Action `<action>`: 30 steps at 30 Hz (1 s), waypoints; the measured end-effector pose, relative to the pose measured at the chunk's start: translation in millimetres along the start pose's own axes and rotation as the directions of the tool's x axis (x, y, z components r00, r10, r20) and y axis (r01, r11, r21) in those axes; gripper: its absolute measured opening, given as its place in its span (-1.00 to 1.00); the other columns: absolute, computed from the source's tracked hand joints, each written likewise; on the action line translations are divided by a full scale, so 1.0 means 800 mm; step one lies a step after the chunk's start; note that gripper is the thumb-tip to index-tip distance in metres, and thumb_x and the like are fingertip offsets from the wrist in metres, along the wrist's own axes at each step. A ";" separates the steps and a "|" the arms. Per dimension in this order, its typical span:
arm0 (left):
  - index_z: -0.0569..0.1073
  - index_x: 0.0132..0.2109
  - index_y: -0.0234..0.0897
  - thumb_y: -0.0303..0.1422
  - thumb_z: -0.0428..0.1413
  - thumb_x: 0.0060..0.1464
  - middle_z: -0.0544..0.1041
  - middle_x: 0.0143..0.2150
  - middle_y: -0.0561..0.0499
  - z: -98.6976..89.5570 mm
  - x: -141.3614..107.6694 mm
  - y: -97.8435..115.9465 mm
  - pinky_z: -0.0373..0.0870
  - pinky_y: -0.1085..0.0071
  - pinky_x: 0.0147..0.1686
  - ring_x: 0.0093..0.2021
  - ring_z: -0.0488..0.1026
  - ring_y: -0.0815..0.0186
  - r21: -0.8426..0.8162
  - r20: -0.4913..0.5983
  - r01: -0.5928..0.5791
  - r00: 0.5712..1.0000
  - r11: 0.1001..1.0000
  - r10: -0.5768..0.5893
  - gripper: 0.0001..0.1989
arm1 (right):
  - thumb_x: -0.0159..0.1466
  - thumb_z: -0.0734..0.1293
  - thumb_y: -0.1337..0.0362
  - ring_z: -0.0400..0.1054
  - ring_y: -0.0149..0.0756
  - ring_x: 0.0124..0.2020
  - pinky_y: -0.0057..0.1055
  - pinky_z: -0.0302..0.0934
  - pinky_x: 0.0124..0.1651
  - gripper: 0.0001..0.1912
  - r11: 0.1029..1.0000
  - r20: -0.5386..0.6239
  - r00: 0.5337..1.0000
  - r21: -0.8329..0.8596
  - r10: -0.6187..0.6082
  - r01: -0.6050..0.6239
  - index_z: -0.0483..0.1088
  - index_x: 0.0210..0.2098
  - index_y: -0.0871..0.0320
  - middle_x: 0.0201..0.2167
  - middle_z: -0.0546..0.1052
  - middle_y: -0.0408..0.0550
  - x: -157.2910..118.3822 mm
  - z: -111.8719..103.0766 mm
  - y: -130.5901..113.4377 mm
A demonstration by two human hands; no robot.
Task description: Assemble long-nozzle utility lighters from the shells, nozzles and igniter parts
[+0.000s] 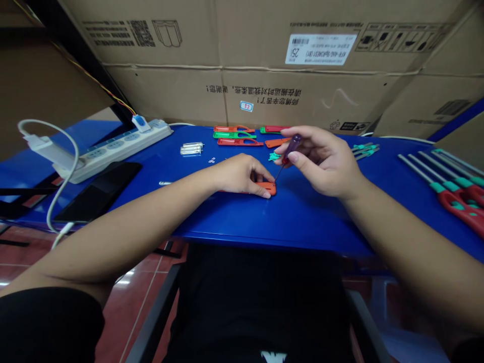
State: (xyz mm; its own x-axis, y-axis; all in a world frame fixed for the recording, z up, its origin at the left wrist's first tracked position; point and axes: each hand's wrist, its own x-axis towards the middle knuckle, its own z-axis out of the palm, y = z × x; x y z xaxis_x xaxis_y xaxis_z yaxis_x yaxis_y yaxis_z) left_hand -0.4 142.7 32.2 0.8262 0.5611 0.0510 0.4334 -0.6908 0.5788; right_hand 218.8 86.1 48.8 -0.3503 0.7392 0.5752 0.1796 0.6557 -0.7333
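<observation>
My left hand [242,175] is closed on an orange plastic casing [269,188] that lies flat on the blue table [302,217]. Between the thumb and fingers of my right hand [321,159] is a screwdriver [290,151] with a dark purple handle. It is tilted, and its thin shaft points down to the casing's right end, where the tip touches or nearly touches. Most of the casing is hidden under my left hand. Orange, green and red casing halves [240,142] lie behind my hands, and small teal parts [274,157] sit near my right fingertips.
At the left are a white power strip [113,146] and a black phone [100,191] with a cable. Clear cylindrical parts [191,149] lie behind my left forearm. Red lighters with metal rods [459,196] are at the right. A cardboard box [170,96] stands behind the table.
</observation>
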 end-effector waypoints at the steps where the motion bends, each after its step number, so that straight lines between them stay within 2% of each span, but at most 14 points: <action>1: 0.65 -0.04 -0.15 -0.05 0.32 -0.04 0.67 -0.23 0.03 0.000 0.000 0.000 0.28 0.46 -0.35 -0.37 0.49 0.37 0.003 0.001 -0.002 1.000 1.000 0.002 -0.56 | 0.31 0.38 0.19 0.56 -0.22 -0.21 -0.22 0.52 -0.08 -0.65 1.000 0.000 1.000 0.000 -0.004 0.004 0.41 0.08 0.05 -0.16 0.60 -0.04 0.000 0.000 0.000; 10: 0.65 -0.03 -0.16 -0.06 0.31 -0.04 0.66 -0.23 0.03 -0.001 -0.001 0.003 0.28 0.46 -0.35 -0.37 0.48 0.36 0.004 0.010 0.018 1.000 1.000 -0.018 -0.55 | 0.31 0.37 0.22 0.56 -0.21 -0.21 -0.20 0.51 -0.07 -0.65 1.000 0.005 1.000 -0.002 -0.007 0.007 0.41 0.09 0.03 -0.15 0.59 -0.05 -0.002 0.001 0.000; 14: 0.66 -0.04 -0.16 -0.06 0.32 -0.04 0.65 -0.27 0.04 -0.002 -0.001 0.006 0.27 0.45 -0.36 -0.38 0.47 0.36 0.005 0.014 0.024 1.000 1.000 -0.024 -0.56 | 0.31 0.38 0.18 0.56 -0.19 -0.21 -0.17 0.50 -0.07 -0.66 1.000 -0.013 1.000 -0.008 0.025 -0.025 0.40 0.08 0.01 -0.15 0.59 -0.05 0.001 0.001 0.004; 21: 0.65 -0.03 -0.14 -0.04 0.32 -0.05 0.62 -0.35 0.05 -0.002 0.000 0.004 0.26 0.46 -0.39 -0.44 0.44 0.38 0.025 0.008 0.030 1.000 0.999 -0.030 -0.54 | 0.33 0.36 0.09 0.56 -0.27 -0.27 -0.26 0.52 -0.16 -0.68 0.996 -0.040 0.995 0.016 0.089 -0.088 0.38 0.04 0.00 -0.18 0.58 -0.10 0.011 -0.004 0.025; 23: 0.65 -0.03 -0.14 -0.04 0.32 -0.05 0.62 -0.34 0.05 -0.001 0.000 0.003 0.27 0.46 -0.38 -0.42 0.45 0.38 0.018 0.006 0.024 1.000 1.000 -0.024 -0.55 | 0.33 0.35 0.08 0.55 -0.26 -0.28 -0.25 0.51 -0.17 -0.64 0.998 -0.022 0.997 0.004 0.068 -0.068 0.37 0.09 -0.02 -0.18 0.58 -0.11 0.011 -0.004 0.024; 25: 0.66 -0.04 -0.14 -0.05 0.32 -0.05 0.62 -0.35 0.06 -0.001 0.000 0.003 0.27 0.46 -0.38 -0.43 0.44 0.38 0.011 0.008 0.022 1.000 1.000 -0.022 -0.56 | 0.32 0.36 0.10 0.54 -0.24 -0.27 -0.21 0.50 -0.15 -0.56 0.999 0.008 1.000 -0.044 0.010 -0.010 0.33 0.17 -0.05 -0.18 0.57 -0.11 0.010 -0.003 0.018; 27: 0.65 -0.04 -0.15 -0.07 0.32 -0.05 0.63 -0.34 0.05 -0.001 0.000 0.003 0.27 0.46 -0.38 -0.43 0.44 0.38 -0.013 0.019 0.023 1.000 1.000 -0.023 -0.56 | 0.29 0.39 0.13 0.53 -0.20 -0.25 -0.16 0.47 -0.11 -0.52 0.982 0.037 0.997 -0.178 -0.061 0.066 0.35 0.19 -0.09 -0.15 0.57 -0.11 0.010 -0.001 0.007; 30: 0.65 -0.05 -0.16 -0.09 0.32 -0.04 0.65 -0.32 0.05 -0.001 0.000 0.004 0.27 0.47 -0.39 -0.43 0.46 0.38 -0.051 0.030 0.029 0.999 0.998 -0.028 -0.58 | 0.24 0.43 0.14 0.50 -0.08 -0.14 -0.06 0.41 -0.01 -0.66 0.891 0.052 0.986 -0.424 -0.156 0.163 0.51 0.01 -0.05 -0.12 0.58 -0.06 0.012 0.000 -0.010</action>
State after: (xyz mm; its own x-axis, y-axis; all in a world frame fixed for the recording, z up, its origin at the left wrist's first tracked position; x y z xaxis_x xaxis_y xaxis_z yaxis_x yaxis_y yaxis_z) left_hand 0.9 140.8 34.4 0.8243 0.5661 0.0107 0.4382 -0.6498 0.6211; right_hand 214.1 87.7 60.0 -0.4209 0.6192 0.6629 0.4926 0.7696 -0.4062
